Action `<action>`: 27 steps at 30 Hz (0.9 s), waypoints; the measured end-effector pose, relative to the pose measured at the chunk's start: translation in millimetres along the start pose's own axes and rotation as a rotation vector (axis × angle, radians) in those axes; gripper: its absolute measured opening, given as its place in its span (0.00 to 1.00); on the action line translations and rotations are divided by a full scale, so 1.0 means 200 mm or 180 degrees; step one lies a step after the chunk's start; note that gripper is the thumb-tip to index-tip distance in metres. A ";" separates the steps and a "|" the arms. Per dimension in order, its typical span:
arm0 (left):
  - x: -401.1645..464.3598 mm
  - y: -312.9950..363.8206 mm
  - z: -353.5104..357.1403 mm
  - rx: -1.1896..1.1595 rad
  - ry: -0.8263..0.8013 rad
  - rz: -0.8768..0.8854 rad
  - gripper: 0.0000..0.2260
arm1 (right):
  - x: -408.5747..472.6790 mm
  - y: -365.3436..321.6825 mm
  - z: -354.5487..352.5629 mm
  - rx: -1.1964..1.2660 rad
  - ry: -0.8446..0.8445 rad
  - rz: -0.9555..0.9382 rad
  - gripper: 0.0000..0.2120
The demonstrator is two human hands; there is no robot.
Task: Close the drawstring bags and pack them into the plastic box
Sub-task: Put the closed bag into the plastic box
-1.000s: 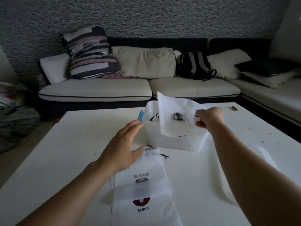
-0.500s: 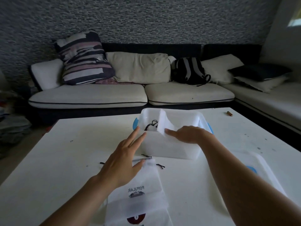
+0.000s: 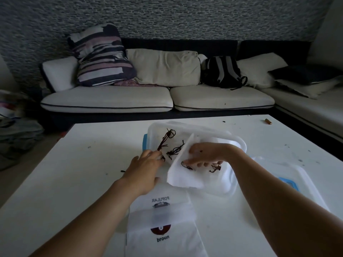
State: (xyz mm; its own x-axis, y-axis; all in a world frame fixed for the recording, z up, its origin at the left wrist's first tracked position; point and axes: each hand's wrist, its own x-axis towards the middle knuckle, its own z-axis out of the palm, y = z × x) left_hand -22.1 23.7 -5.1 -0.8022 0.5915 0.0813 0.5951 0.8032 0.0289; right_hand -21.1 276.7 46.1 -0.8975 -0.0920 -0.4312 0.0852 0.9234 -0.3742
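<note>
A translucent plastic box [image 3: 207, 127] stands mid-table with white drawstring bags inside, their dark cords [image 3: 168, 140] lying loose at its left end. The top white bag [image 3: 185, 176] lies tilted across the box, and its near edge hangs over the front rim. My right hand [image 3: 206, 153] presses down on this bag with its fingertips beside the knotted cords. Reaching in from the left, my left hand [image 3: 146, 168] rests its extended fingers against the box's near-left corner. More white printed bags [image 3: 163, 229] lie stacked on the table in front of me.
The box lid [image 3: 304, 180] with a blue clip lies flat to the right of the box. A small brown object [image 3: 268, 121] sits near the table's far right corner. A sofa with cushions and a backpack [image 3: 222, 71] runs behind the table.
My right hand brought the raised bag down into the box and now presses on it. My left hand moved forward to the box's left corner. The view tilted down.
</note>
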 end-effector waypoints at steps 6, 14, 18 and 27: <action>0.00 0.01 0.03 0.0041 0.0191 0.0068 0.21 | 0.06 0.05 -0.01 0.0592 0.0591 0.0192 0.36; 0.10 -0.01 0.10 -0.1972 0.0275 -0.1079 0.28 | 0.10 0.08 0.07 0.0543 0.0898 0.0101 0.28; 0.12 -0.01 0.12 -0.2519 0.0036 -0.1208 0.33 | 0.11 0.09 0.16 0.0157 0.0555 0.0166 0.52; 0.12 0.05 -0.08 -0.2468 0.0893 -0.0988 0.29 | 0.14 0.08 0.08 0.0406 0.2154 -0.0007 0.15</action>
State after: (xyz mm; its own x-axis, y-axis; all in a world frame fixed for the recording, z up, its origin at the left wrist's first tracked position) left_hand -34.7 43.6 13.3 -0.9523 0.2335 0.1963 0.2992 0.5897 0.7501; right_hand -38.9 282.7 15.2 -0.9669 0.1973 0.1617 0.0960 0.8686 -0.4860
